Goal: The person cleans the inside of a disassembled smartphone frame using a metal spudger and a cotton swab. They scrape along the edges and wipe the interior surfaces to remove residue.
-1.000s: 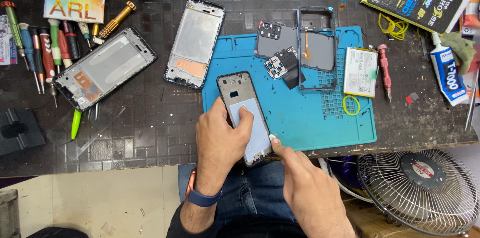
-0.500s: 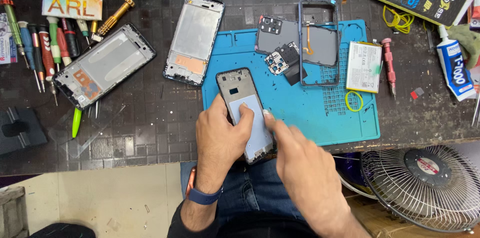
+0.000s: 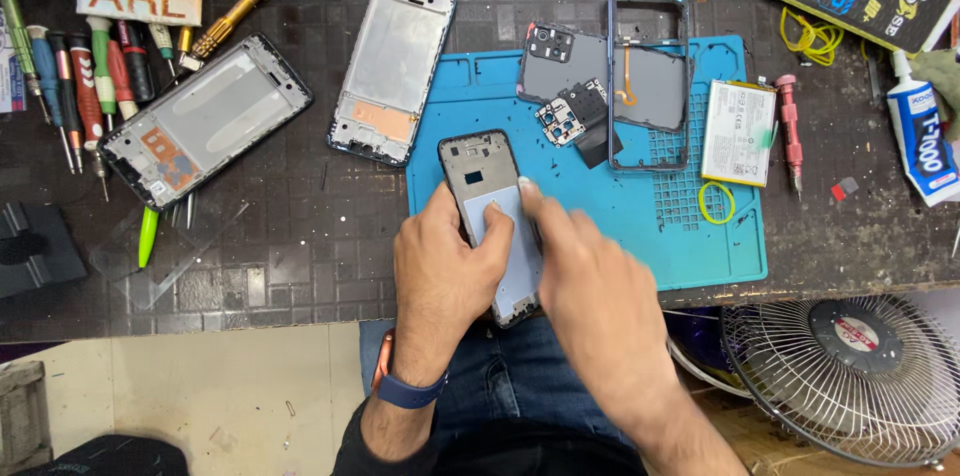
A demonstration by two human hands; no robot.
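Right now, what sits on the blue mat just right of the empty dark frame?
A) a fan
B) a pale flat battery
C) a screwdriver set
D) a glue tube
B: the pale flat battery lies on the blue mat beside the empty dark frame, above a yellow rubber band.

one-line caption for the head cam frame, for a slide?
Left hand holds a phone frame on the blue mat while the right hand presses on it.
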